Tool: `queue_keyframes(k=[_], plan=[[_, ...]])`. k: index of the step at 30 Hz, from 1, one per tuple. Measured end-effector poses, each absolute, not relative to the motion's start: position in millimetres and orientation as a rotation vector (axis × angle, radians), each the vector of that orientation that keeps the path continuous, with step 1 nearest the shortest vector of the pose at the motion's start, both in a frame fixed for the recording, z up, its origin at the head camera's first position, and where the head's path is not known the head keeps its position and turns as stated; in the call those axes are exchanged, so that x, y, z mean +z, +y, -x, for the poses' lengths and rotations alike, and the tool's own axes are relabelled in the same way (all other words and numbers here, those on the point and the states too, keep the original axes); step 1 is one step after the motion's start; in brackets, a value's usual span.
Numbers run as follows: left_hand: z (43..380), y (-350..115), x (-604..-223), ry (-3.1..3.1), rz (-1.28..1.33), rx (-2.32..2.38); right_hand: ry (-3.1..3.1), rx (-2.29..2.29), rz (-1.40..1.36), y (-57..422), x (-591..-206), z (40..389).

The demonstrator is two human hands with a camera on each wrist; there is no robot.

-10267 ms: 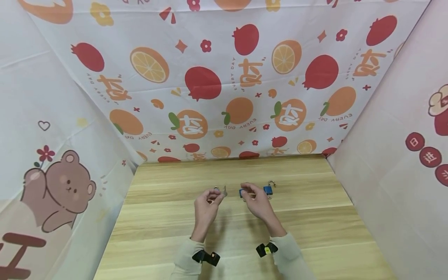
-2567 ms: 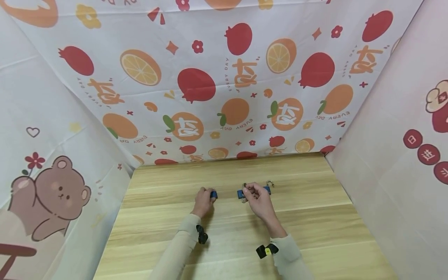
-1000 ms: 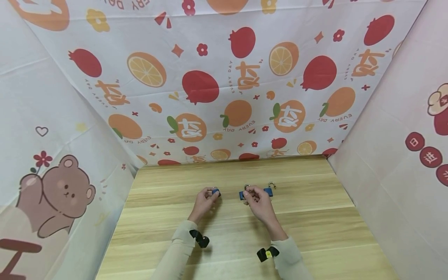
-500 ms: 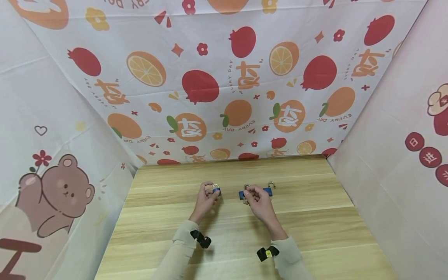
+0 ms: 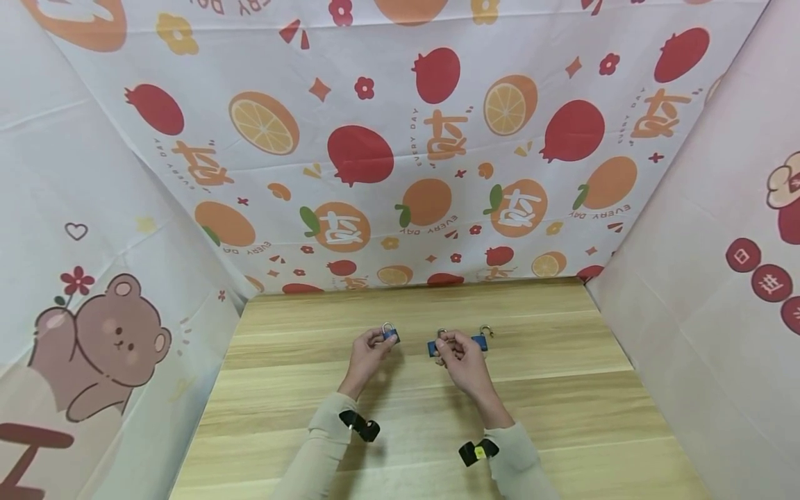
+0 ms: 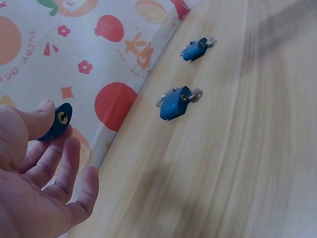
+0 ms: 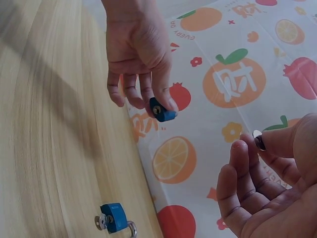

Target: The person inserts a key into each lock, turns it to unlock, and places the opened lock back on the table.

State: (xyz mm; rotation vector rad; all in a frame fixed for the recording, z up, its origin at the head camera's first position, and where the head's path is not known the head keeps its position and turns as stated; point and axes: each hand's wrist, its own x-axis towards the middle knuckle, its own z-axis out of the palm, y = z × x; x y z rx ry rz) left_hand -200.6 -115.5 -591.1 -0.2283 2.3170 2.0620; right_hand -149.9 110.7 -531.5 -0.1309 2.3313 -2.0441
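My left hand [image 5: 365, 354] pinches a small blue padlock [image 5: 391, 337] between thumb and fingers, raised over the table. Its silver shackle points up and away, and the keyhole shows in both wrist views, with no key in it. My right hand [image 7: 272, 183] pinches a small silver key [image 7: 258, 140] between thumb and forefinger; most of it is hidden by the fingers. Two more blue padlocks lie on the table near the right hand: the nearer padlock [image 6: 174, 104] and the farther padlock [image 6: 195, 49], each with a key in its keyhole. The farther one's shackle stands open.
The wood-grain table [image 5: 300, 389] ends at a fruit-print cloth [image 5: 425, 139] hung behind it. White cloths stand at both sides, a bear print [image 5: 119, 340] on the left one. Dark bands with small devices [image 5: 359, 425] sit on both wrists.
Ten seconds ago my left hand held a key. Later it gripped the blue padlock at the table, then raised and turned it shackle up. My right hand has stayed nearly still over the last second.
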Motion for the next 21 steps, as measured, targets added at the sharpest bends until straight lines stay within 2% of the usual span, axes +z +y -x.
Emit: queue_keyframes(k=[21], plan=[[197.4, -105.8, -557.1, 2.262, 0.246, 2.125, 2.292, -2.051, 0.144, 109.7, -525.2, 148.8]])
